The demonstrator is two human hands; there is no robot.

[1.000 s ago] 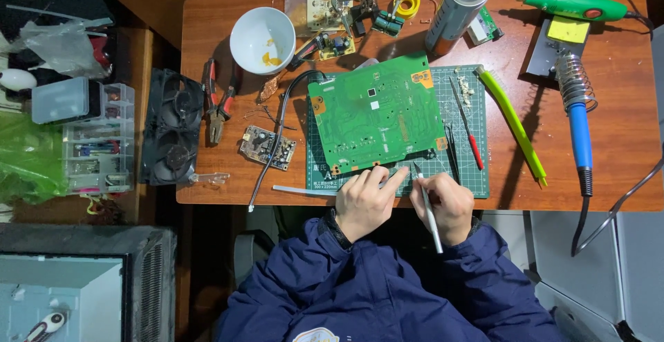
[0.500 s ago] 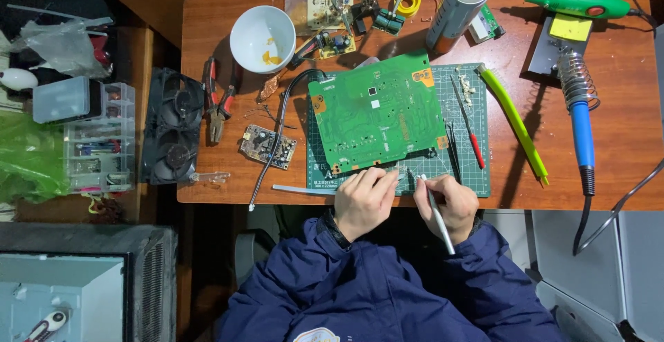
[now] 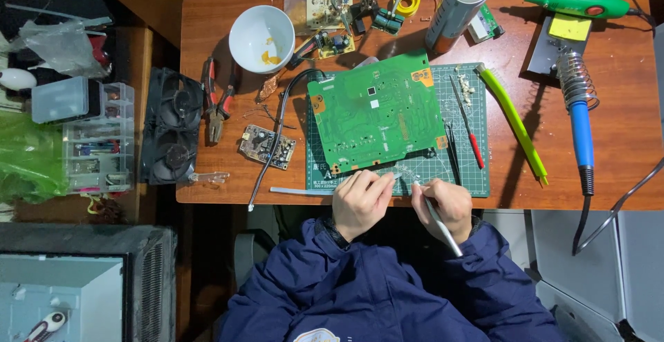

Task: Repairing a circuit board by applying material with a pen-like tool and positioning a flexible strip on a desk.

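A large green circuit board (image 3: 377,112) lies tilted on a green cutting mat (image 3: 429,169) on the wooden desk (image 3: 622,134). My left hand (image 3: 360,202) rests at the mat's near edge, its fingers pinching something small that I cannot make out. Beside it, my right hand (image 3: 451,206) grips a silver tweezers-like tool (image 3: 439,221) whose tip points at the mat near the left fingertips. Both hands sit just below the board and do not touch it. Dark blue jacket sleeves cover my arms.
On the desk: a white bowl (image 3: 261,29), red-handled pliers (image 3: 216,100), a small circuit board (image 3: 267,146), a spray can (image 3: 458,6), a blue soldering iron (image 3: 577,124), a green rotary tool (image 3: 570,2), a yellow-green tool (image 3: 515,121). Twin fans (image 3: 169,134) and a parts box (image 3: 97,141) stand left.
My right hand has shifted slightly, and the tool's handle has swung outward toward the lower right. The left hand stays at the mat's near edge.
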